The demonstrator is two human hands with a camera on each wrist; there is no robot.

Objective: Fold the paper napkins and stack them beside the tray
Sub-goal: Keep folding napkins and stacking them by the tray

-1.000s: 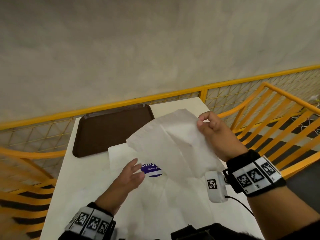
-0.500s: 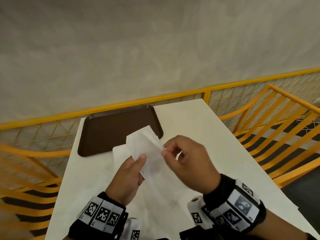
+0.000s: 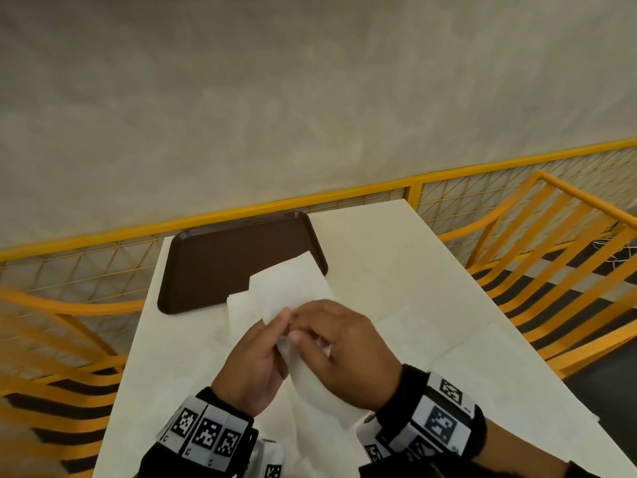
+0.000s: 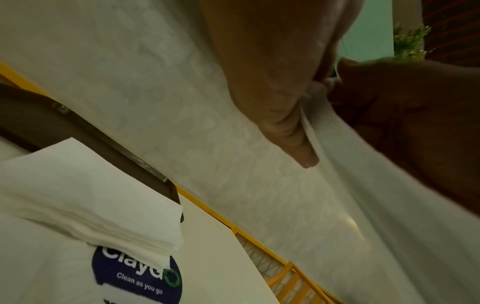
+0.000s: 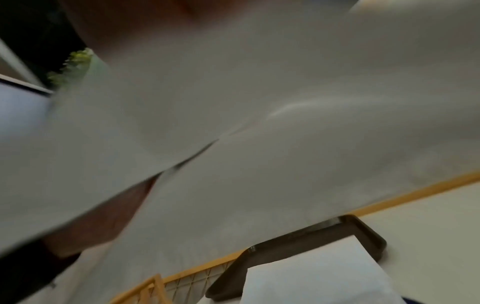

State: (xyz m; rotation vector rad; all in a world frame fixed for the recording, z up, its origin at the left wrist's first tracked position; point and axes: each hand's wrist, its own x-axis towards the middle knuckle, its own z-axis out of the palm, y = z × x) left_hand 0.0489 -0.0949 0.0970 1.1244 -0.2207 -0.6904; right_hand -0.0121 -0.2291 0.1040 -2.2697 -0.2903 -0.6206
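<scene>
Above the table [image 3: 396,270], just before the tray [image 3: 220,267] | both hands pinch one napkin [image 3: 293,288], left hand [image 3: 255,357] and right hand [image 3: 344,350] meeting to match edges | folded stack [image 4: 85,195] waits beside tray

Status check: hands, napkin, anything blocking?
Left hand and right hand both pinch the napkin, mid-fold above the table. Folded stack sits beside the tray. Nothing blocking.
</scene>
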